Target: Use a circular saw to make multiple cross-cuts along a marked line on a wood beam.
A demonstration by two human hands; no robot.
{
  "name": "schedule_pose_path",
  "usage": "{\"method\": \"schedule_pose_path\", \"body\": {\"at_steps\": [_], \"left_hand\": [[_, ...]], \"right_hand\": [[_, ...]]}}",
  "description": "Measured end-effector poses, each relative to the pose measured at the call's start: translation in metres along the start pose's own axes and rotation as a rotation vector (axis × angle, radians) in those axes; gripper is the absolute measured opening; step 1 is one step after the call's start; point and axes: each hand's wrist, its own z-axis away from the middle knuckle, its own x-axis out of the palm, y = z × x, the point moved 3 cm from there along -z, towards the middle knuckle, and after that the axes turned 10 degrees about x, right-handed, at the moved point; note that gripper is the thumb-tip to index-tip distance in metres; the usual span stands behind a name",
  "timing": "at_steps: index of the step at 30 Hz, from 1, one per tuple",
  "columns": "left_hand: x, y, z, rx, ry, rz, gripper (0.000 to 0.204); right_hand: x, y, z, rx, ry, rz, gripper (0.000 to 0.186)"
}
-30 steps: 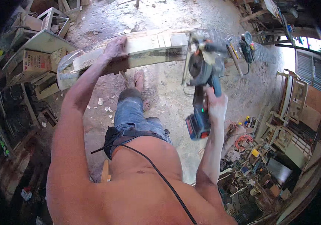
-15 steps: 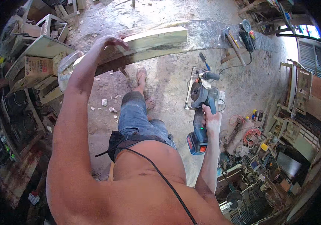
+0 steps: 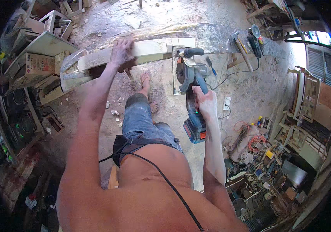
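Observation:
A pale wooden board (image 3: pixel 150 47) lies across a narrow bench, with pencil-like lines near its right end. My left hand (image 3: pixel 122 52) grips it left of the middle, fingers bent over its far side. In my right hand (image 3: pixel 205 99) is the rear handle of a cordless circular saw (image 3: pixel 188 74), its battery toward me. The saw's base plate (image 3: pixel 176 86) meets the board's near edge by the right end, its front overlapping the wood. Whether the blade turns, I cannot tell.
On the bench's right lie a hammer (image 3: pixel 243 52) and a corded angle grinder (image 3: pixel 255 40). A power strip (image 3: pixel 226 103) and wood offcuts (image 3: pixel 115 112) are on the floor. A cardboard box (image 3: pixel 40 67) stands left; tangled tools and cables (image 3: pixel 258 143) fill the right.
The board has gone from tilted up to lying flatter, and my left hand has come down with it. My right hand has brought the saw left and forward to the board's right end.

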Motion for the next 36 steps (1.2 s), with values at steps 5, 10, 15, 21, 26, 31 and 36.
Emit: {"method": "schedule_pose_path", "body": {"at_steps": [5, 10, 15, 21, 26, 31, 36], "left_hand": [[0.009, -0.009, 0.004, 0.057, 0.109, 0.113, 0.101], [0.008, -0.006, 0.006, 0.041, 0.079, 0.078, 0.102], [0.005, -0.006, 0.005, 0.052, 0.09, 0.148, 0.1], [-0.004, -0.001, 0.006, 0.052, 0.063, 0.136, 0.096], [-0.005, 0.002, 0.007, 0.053, 0.069, 0.136, 0.094], [-0.002, 0.0, 0.008, 0.086, 0.113, 0.086, 0.092], [-0.004, 0.0, 0.007, 0.098, 0.136, 0.135, 0.091]], "right_hand": [[0.021, -0.011, -0.034, 0.022, 0.02, 0.074, 0.064], [0.028, -0.023, -0.064, 0.008, 0.014, 0.19, 0.063], [0.037, -0.033, -0.07, -0.208, 0.094, 0.205, 0.059], [0.04, -0.042, -0.079, -0.061, 0.064, 0.184, 0.06], [0.043, -0.05, -0.087, -0.016, 0.046, 0.137, 0.064], [0.041, -0.062, -0.1, -0.015, 0.078, 0.172, 0.063], [0.043, -0.072, -0.114, -0.038, 0.055, 0.147, 0.064]]}}
